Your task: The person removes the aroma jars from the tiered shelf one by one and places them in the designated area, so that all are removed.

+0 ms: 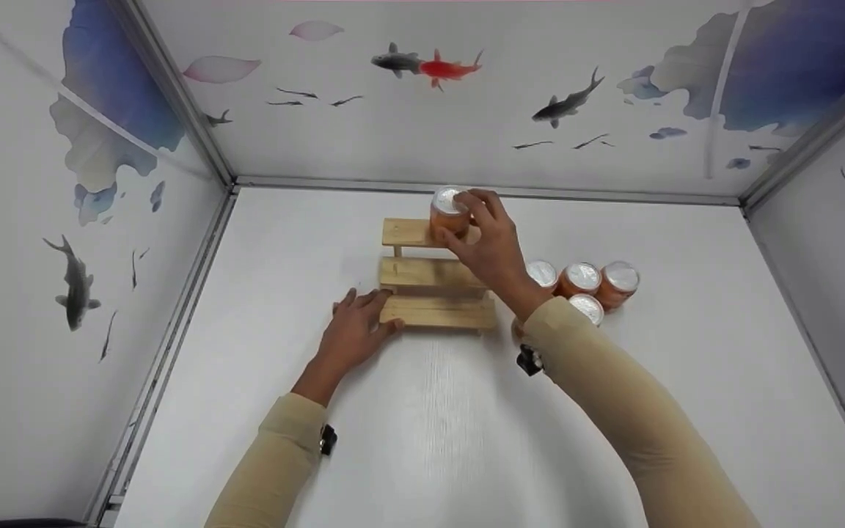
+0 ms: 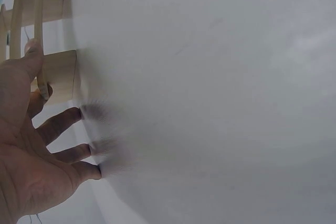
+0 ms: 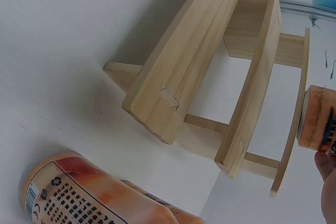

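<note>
A three-tier wooden display stand (image 1: pixel 430 273) stands on the white table. My right hand (image 1: pixel 496 246) grips an orange-labelled jar (image 1: pixel 446 218) with a silvery lid, thumb on one side and fingers on the other. That jar is upright at the top tier, and in the right wrist view its base (image 3: pixel 304 116) is right at the top board. At the stand's left end, my left hand (image 1: pixel 353 330) pinches the lowest board between thumb and index finger. Its other fingertips (image 2: pixel 95 171) touch the table in the left wrist view.
Several more orange jars (image 1: pixel 617 286) with silvery lids are grouped right of the stand, partly hidden by the right forearm. Printed labels show on the nearest jar (image 3: pixel 79 192). White panels (image 1: pixel 320 147) with painted fish enclose the table at the back and sides.
</note>
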Action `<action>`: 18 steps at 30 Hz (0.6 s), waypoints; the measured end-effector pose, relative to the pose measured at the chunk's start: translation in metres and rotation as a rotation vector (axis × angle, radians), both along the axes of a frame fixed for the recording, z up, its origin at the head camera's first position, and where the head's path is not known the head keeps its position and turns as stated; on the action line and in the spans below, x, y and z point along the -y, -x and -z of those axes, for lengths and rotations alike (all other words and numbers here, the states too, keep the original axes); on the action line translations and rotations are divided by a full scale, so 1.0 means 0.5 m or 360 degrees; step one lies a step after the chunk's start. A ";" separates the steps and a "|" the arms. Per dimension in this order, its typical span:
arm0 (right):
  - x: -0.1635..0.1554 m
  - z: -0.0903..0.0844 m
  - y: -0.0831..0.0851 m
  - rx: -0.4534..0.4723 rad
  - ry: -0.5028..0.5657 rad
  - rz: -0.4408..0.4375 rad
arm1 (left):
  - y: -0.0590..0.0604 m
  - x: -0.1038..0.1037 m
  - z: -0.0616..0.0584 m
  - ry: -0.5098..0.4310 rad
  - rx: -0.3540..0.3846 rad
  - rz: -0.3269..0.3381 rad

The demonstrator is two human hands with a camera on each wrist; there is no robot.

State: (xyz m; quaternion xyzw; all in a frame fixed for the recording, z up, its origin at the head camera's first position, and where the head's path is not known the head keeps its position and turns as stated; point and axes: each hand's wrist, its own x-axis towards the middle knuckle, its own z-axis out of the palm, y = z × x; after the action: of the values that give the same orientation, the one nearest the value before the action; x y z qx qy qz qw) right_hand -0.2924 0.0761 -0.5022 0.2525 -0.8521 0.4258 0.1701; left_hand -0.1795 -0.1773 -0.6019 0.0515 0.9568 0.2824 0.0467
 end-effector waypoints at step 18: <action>0.011 -0.001 0.006 0.0033 -0.0128 0.0056 | 0.000 0.002 0.002 -0.0041 0.0022 -0.0012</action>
State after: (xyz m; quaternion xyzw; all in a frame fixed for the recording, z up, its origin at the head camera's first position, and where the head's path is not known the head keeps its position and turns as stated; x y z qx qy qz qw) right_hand -0.2955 0.0704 -0.5016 0.2396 -0.8745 0.3908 0.1584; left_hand -0.1796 -0.1781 -0.6029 0.0464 0.9528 0.2954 0.0516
